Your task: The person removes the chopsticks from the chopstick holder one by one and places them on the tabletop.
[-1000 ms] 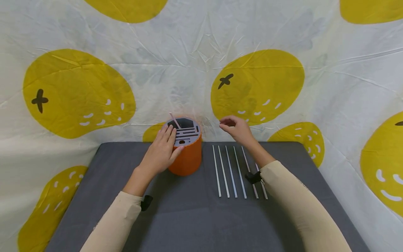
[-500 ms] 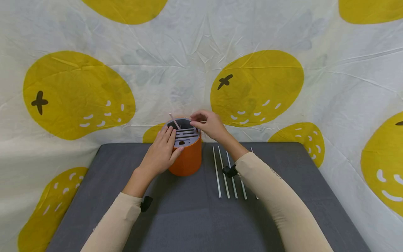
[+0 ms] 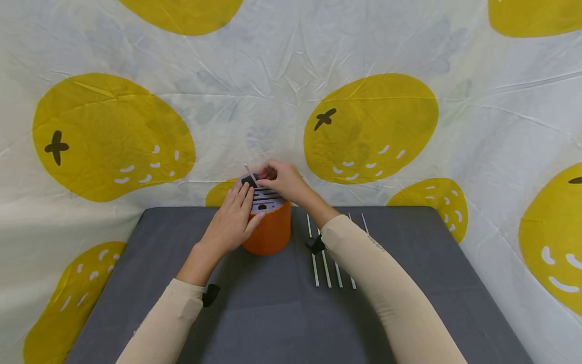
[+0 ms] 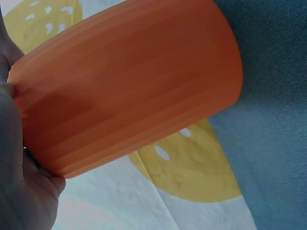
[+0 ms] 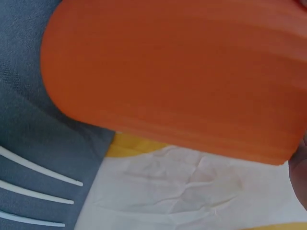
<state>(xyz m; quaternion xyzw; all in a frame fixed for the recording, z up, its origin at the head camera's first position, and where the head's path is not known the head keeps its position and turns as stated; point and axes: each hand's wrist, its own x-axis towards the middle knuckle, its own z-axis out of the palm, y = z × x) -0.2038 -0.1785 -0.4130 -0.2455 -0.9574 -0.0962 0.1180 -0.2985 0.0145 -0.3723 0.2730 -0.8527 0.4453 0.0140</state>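
An orange round knife block (image 3: 268, 237) with a grey slotted top stands near the table's back edge. One slim pinkish stick, like a chopstick (image 3: 248, 170), leans out of its large rear opening. My left hand (image 3: 227, 220) rests on the top's left side, fingers extended, thumb at the near rim. Over the back right of the top is my right hand (image 3: 284, 180), its loosely bent thumb and forefinger right beside the stick. The wrist views show mostly the block's orange wall (image 4: 124, 81), with part of the left hand (image 4: 36, 196) and right hand (image 5: 300, 182) at the rim.
Several slim pale sticks (image 3: 325, 265) lie side by side on the dark grey tabletop (image 3: 268, 313), right of the block, partly behind my right forearm. A white cloth (image 3: 254, 60) with yellow fruit prints hangs close behind the table.
My right hand has moved left, from above the loose sticks to the top of the knife block by the leaning stick. The left hand and the block have stayed put.
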